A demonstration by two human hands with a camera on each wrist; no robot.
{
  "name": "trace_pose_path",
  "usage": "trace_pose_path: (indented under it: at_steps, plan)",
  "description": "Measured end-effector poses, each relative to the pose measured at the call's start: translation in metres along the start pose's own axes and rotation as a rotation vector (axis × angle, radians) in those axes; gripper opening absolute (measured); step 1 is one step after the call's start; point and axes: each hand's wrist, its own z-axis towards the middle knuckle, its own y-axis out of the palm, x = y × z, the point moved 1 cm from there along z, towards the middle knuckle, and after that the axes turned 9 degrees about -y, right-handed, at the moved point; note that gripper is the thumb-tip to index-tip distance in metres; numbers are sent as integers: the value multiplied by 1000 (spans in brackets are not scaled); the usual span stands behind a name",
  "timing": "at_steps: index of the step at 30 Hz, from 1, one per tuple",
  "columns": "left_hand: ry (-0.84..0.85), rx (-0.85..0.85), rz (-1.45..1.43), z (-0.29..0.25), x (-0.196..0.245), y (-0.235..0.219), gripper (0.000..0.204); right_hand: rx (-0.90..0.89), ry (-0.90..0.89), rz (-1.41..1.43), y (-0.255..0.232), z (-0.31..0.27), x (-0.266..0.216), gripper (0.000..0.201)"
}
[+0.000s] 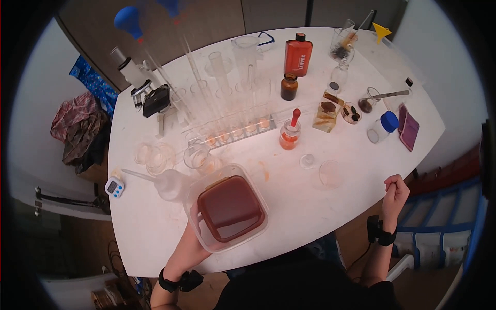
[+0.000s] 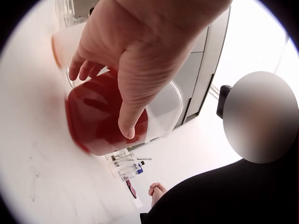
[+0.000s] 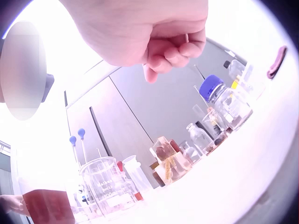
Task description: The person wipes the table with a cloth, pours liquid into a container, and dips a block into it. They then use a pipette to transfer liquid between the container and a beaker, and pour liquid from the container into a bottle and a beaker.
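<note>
My left hand (image 1: 192, 243) grips a clear square plastic container (image 1: 263, 194) at the near left of the white table. Dark red-brown liquid (image 1: 231, 209) partly fills it. In the left wrist view, the thumb of the left hand (image 2: 140, 56) lies along the near wall and the fingers reach round the far side. A white wash bottle (image 1: 170, 187) with a long spout stands just behind the container, near a glass beaker (image 1: 196, 155). Past the table's right front edge, my right hand (image 1: 396, 192) is held up with its fingers curled in and nothing visible in it.
Behind are a test tube rack (image 1: 237, 135), a red-capped dropper bottle (image 1: 290, 138) and a microscope (image 1: 150, 93). A brown bottle (image 1: 289, 88) and a red bottle (image 1: 298, 57) stand at the back. A blue-capped bottle (image 1: 382, 128) is at right, a timer (image 1: 114, 187) at left.
</note>
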Motion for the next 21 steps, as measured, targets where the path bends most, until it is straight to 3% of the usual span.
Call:
trace_pose_path:
  at_steps: [9, 11, 21]
  plan:
    - [2, -8, -71, 20, -11, 6, 112, -69, 89, -140, -5, 21, -5, 17]
    - [-3, -10, -57, 23, -9, 8, 114, -176, 63, -172, -2, 35, -4, 14]
    - [21, -12, -46, 44, 6, 14, 110, -254, -82, -187, 28, 105, -3, 13]
